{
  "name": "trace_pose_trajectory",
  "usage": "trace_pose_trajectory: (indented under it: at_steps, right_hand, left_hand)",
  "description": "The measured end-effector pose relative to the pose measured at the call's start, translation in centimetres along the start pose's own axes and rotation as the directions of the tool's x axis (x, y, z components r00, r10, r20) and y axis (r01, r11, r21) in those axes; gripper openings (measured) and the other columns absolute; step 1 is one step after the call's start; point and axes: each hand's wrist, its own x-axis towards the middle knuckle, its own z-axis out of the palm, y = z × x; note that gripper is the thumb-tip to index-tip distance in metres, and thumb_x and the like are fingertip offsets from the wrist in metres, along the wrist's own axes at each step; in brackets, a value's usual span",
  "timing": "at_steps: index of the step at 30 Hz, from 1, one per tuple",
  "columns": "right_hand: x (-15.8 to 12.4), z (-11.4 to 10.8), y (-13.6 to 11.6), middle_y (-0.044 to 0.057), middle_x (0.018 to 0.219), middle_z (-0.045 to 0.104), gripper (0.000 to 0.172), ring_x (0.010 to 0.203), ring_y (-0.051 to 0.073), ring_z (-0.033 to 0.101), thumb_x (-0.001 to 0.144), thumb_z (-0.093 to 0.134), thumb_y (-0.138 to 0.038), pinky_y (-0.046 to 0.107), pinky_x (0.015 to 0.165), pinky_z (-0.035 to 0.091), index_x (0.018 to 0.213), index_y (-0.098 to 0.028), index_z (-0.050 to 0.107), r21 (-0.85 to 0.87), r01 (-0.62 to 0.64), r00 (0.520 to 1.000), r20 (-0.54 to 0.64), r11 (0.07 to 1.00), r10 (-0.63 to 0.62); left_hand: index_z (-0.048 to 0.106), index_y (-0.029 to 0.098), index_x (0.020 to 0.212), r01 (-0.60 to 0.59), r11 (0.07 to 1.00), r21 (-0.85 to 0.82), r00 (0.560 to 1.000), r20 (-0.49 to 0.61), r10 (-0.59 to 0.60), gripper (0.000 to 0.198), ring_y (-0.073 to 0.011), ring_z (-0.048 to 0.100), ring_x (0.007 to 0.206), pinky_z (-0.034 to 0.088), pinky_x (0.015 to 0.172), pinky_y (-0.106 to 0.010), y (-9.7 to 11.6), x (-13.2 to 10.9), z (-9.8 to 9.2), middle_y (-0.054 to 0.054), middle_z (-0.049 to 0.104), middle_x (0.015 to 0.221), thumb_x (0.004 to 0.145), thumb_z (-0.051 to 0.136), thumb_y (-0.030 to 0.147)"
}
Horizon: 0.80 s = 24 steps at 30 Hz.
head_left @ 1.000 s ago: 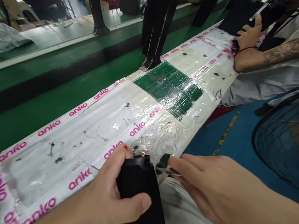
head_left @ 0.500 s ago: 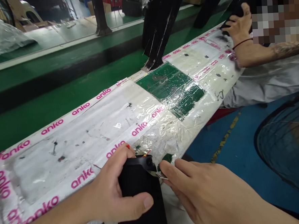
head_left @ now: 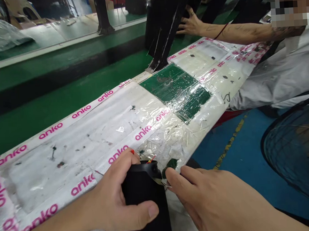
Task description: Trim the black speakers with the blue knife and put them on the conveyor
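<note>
A long black part [head_left: 145, 199] with a moulded upper end lies at the bottom centre, with thin red and yellow wires [head_left: 152, 160] at its top. My left hand [head_left: 123, 197] is wrapped round its left side, thumb lying across its face. At the part's upper right corner, my right hand [head_left: 211, 192] is closed in a pinch on a thin, pale piece [head_left: 166, 183], which touches the corner; what it is cannot be made out.
The plastic-covered bench [head_left: 112, 118] runs diagonally, with a green patch [head_left: 176, 89]. Beyond it lies a green conveyor [head_left: 64, 96] with a black upright part [head_left: 162, 31]. At right are another person's arm [head_left: 233, 33] and a caged fan [head_left: 298, 148].
The other person's arm has moved left, off the bench and over the conveyor. The view has shifted slightly. My hands keep nearly the same hold, the right a little lower.
</note>
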Motion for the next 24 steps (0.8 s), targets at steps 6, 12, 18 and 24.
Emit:
trace_pose_trajectory:
  at_steps: [6, 12, 18, 24]
  right_hand:
    - [-0.25, 0.07, 0.14, -0.002, 0.073, 0.064, 0.044, 0.047, 0.019, 0.062, 0.082, 0.041, -0.006, 0.034, 0.044, 0.023, 0.122, -0.021, 0.046, 0.058, -0.004, 0.993, -0.117, 0.998, 0.011]
    - [-0.23, -0.06, 0.05, -0.002, 0.072, 0.064, 0.045, 0.045, 0.020, 0.061, 0.078, 0.044, -0.006, 0.034, 0.043, 0.023, 0.121, -0.021, 0.048, 0.054, 0.001, 0.994, -0.113, 0.999, 0.005]
    - [-0.13, -0.38, -0.20, -0.001, 0.071, 0.064, 0.043, 0.044, 0.020, 0.061, 0.080, 0.043, -0.006, 0.035, 0.044, 0.018, 0.119, -0.022, 0.048, 0.066, -0.006, 0.993, -0.115, 0.998, 0.014]
    - [-0.06, -0.33, -0.51, -0.002, 0.070, 0.064, 0.046, 0.042, 0.022, 0.061, 0.069, 0.052, -0.007, 0.033, 0.046, 0.009, 0.113, -0.024, 0.051, 0.082, -0.043, 0.999, -0.012, 0.996, 0.044]
  left_hand:
    - [0.046, 0.024, 0.090, -0.016, 1.000, 0.003, 0.999, -0.028, 0.016, 0.045, -0.0169, 0.046, 0.075, 0.037, 0.063, -0.030, 0.14, 0.03, -0.10, -0.001, 0.049, 0.091, 0.076, 0.082, 0.046]
    - [0.046, 0.024, 0.090, -0.014, 1.000, -0.014, 0.999, -0.030, 0.013, 0.044, -0.0177, 0.048, 0.076, 0.038, 0.063, -0.031, 0.17, 0.31, 0.03, -0.001, 0.051, 0.092, 0.075, 0.082, 0.044]
    - [0.046, 0.023, 0.089, -0.019, 1.000, 0.003, 0.999, -0.044, 0.019, 0.044, -0.0174, 0.048, 0.075, 0.039, 0.064, -0.031, 0.40, 0.33, -0.02, -0.001, 0.051, 0.093, 0.076, 0.082, 0.044]
    - [0.045, 0.023, 0.088, -0.010, 1.000, -0.014, 0.999, -0.047, 0.009, 0.045, -0.0171, 0.048, 0.074, 0.038, 0.062, -0.030, 0.44, 0.45, 0.09, -0.001, 0.051, 0.091, 0.075, 0.083, 0.045]
